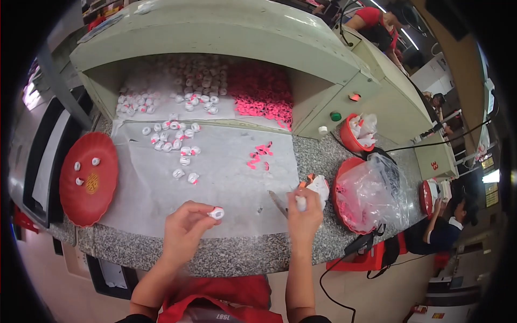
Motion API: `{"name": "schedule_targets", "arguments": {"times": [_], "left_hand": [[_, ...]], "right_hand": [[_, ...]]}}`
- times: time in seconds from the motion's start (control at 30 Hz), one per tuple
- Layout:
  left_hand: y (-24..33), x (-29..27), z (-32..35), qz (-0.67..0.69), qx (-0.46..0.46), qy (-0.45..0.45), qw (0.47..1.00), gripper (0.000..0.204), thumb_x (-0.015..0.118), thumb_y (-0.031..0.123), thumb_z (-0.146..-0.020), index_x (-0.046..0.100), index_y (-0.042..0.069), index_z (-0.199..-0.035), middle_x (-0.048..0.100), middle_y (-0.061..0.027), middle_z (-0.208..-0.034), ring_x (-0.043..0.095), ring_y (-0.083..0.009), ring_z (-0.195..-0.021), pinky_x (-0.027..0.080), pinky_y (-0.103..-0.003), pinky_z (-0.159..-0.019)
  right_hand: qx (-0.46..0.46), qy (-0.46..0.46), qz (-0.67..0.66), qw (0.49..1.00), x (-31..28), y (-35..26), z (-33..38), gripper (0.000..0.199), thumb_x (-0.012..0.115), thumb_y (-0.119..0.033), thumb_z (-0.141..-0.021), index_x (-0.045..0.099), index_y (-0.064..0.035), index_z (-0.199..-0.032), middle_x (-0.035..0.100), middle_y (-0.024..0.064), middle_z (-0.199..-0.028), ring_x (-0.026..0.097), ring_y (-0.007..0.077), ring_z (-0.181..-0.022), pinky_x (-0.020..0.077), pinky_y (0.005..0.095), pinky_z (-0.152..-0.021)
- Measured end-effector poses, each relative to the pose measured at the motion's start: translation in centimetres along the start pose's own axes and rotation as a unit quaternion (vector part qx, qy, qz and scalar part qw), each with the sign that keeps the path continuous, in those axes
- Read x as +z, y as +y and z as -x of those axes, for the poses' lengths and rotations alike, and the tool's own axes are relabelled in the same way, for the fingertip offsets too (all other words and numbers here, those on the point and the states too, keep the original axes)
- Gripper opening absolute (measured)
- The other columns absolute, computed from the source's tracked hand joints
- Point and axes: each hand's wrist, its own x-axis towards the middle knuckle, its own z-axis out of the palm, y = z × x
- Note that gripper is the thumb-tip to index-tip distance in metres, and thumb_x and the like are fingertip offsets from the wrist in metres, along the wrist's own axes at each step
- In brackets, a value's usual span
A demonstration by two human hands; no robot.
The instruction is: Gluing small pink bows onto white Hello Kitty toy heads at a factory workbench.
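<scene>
Between the thumb and fingers of my left hand (184, 226) is a small white round piece (216, 213) with a pink edge, held above the front of the white sheet (231, 194). My right hand (305, 218) is curled closed around a small whitish thing (301, 203), too hidden to name. A thin pointed metal tool (278, 203) lies just left of that hand. Beyond its knuckles are a crumpled white cloth or paper (320, 188) and an orange item (308, 180). Several similar white pieces (175, 137) and loose pink strips (260, 155) lie farther back on the sheet.
A pale green hooded cabinet (226, 40) at the back shelters piles of white pieces (199, 81) and pink parts (264, 102). At left, a red plate (89, 202) carries three pieces. A red basin (344, 210) with plastic and a red bowl (353, 142) stand right.
</scene>
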Motion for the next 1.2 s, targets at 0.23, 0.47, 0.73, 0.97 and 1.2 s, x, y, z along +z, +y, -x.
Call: {"name": "schedule_targets", "arguments": {"times": [0.23, 0.47, 0.73, 0.97, 1.2], "left_hand": [[-1.2, 3.8, -1.0, -0.031, 0.000, -0.021, 0.999, 0.022, 0.055, -0.006, -0.079, 0.054, -0.003, -0.101, 0.060, -0.0107, -0.091, 0.061, -0.0164, -0.083, 0.049, -0.025, -0.071], [-0.7, 5.4, -1.2, -0.109, 0.058, -0.043, 0.991, 0.020, 0.059, -0.004, -0.077, 0.059, -0.001, -0.097, 0.058, -0.0091, -0.089, 0.060, -0.0145, -0.082, 0.051, -0.024, -0.072], [-0.4, 3.4, -0.5, -0.132, 0.137, -0.030, 0.981, 0.020, 0.060, -0.003, -0.074, 0.059, -0.001, -0.095, 0.059, -0.0102, -0.093, 0.061, -0.0157, -0.077, 0.052, -0.025, -0.064], [1.5, -11.6, -2.1, -0.336, 0.197, 0.295, 0.873, 0.018, 0.054, -0.004, -0.079, 0.059, 0.001, -0.095, 0.061, -0.0091, -0.091, 0.059, -0.0152, -0.078, 0.047, -0.023, -0.069], [0.0, -16.3, -3.2, -0.626, 0.229, 0.410, 0.622, 0.022, 0.058, -0.002, -0.071, 0.061, 0.007, -0.091, 0.056, -0.0111, -0.092, 0.058, -0.0270, -0.078, 0.047, -0.031, -0.064]], "right_hand": [[0.074, -0.009, 0.234, 0.969, -3.4, 5.0, -0.6, 0.013, 0.064, -0.011, -0.071, 0.058, -0.0030, -0.080, 0.056, 0.0114, -0.083, 0.057, 0.0308, -0.071, 0.0454, 0.0400, -0.064], [-0.028, 0.051, -0.027, 0.998, -5.2, -1.2, 0.4, 0.011, 0.065, -0.002, -0.069, 0.059, -0.0007, -0.078, 0.055, 0.0086, -0.072, 0.054, 0.0197, -0.066, 0.0435, 0.0298, -0.061], [-0.066, -0.117, -0.110, 0.985, -2.5, -5.9, 0.9, 0.012, 0.065, -0.002, -0.069, 0.059, -0.0021, -0.080, 0.055, 0.0091, -0.075, 0.055, 0.0220, -0.067, 0.0437, 0.0318, -0.061], [-0.047, 0.122, 0.215, 0.968, -6.2, 2.7, -3.5, 0.016, 0.064, -0.010, -0.073, 0.056, -0.0010, -0.083, 0.055, 0.0146, -0.079, 0.052, 0.0315, -0.072, 0.0424, 0.0373, -0.066], [0.087, -0.034, -0.076, 0.993, -2.5, 1.1, -1.1, 0.026, 0.058, 0.002, -0.071, 0.051, -0.0020, -0.095, 0.048, 0.0024, -0.083, 0.046, 0.0112, -0.075, 0.0399, 0.0241, -0.067]]}}
